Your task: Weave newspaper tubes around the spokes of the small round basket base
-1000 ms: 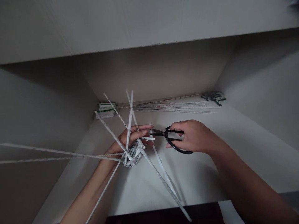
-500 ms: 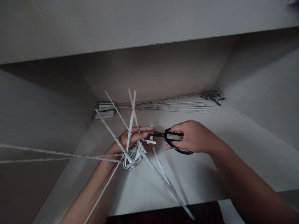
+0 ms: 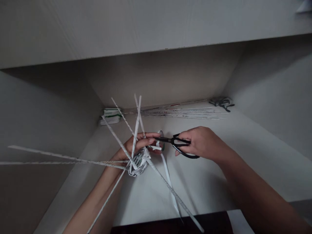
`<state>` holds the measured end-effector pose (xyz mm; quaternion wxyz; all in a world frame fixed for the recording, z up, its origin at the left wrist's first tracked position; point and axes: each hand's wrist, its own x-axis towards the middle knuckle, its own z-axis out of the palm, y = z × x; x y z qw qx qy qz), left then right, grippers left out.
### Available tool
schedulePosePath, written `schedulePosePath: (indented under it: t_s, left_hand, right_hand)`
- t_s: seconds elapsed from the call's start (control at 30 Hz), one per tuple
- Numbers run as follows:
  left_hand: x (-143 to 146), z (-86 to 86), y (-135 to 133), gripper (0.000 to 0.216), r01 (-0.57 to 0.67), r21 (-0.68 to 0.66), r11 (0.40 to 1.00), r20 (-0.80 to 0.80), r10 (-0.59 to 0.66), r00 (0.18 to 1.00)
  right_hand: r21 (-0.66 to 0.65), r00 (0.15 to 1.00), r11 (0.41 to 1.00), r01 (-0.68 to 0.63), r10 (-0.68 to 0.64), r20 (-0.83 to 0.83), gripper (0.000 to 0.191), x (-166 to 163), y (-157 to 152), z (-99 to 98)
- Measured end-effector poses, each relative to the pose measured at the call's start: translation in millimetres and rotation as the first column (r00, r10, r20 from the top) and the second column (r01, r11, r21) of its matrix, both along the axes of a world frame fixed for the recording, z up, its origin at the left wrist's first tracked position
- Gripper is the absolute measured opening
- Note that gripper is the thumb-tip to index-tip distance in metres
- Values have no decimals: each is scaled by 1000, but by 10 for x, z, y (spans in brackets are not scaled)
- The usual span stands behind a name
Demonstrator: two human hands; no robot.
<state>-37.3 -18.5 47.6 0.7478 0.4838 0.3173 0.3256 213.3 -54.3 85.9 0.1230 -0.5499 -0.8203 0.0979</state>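
My left hand [image 3: 144, 140] is closed around the side of a small woven paper basket [image 3: 138, 165], with long rolled paper tubes sticking out of it in several directions. Thumb and fingers also pinch near a flat pale paper strip [image 3: 168, 177], which hangs down from beside the fingertips. In my right hand [image 3: 202, 143] are black-handled scissors [image 3: 172, 140], fingers through the loops. Their blades point left and reach the left fingertips, beside a short cut-looking tube end [image 3: 155, 148]. Exactly what lies between the blades is hidden.
Loose paper tubes [image 3: 180, 113] lie along the back wall. A white packet with a green stripe [image 3: 110, 116] is at the back left, and a dark, crumpled-looking bundle [image 3: 221, 102] at the back right. Walls enclose the white surface [image 3: 204, 188]; a ledge [image 3: 156, 26] overhangs it.
The hanging strip has swung and curls more, its lower end now apart from the long tube. The scissor handles have come slightly closer together. A tube at far left has shifted right.
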Motion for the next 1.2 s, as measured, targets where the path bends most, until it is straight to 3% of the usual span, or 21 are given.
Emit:
schedulePosePath:
  t_s: [0.23,0.37,0.57,0.7,0.93,1.2]
  left_hand:
    - [0,13,10,32,57,-5,998,-17,-57,998]
    - [-11,15,11,34,51,22,998,-21,-50,999]
    - [-32,-61,105,55,-75,18,997,-29,75,997]
    - [-115,-159,266,66,-246,81,966,19,246,969]
    - [-243,-170,393,70,-446,72,892,14,446,895]
    - [-324,-245,444,66,-444,31,896,-61,445,893]
  right_hand:
    - [207,996,977,-53,38,75,42,53,71,-125]
    - [222,992,973,-55,27,126,50,72,113,-170]
    - [138,979,984,113,-135,155,49,125,227,-322]
    - [51,964,977,206,-212,159,50,187,318,-428]
    - [-74,963,979,191,-172,206,35,226,355,-451]
    - [-117,991,987,112,-103,80,38,279,388,-481]
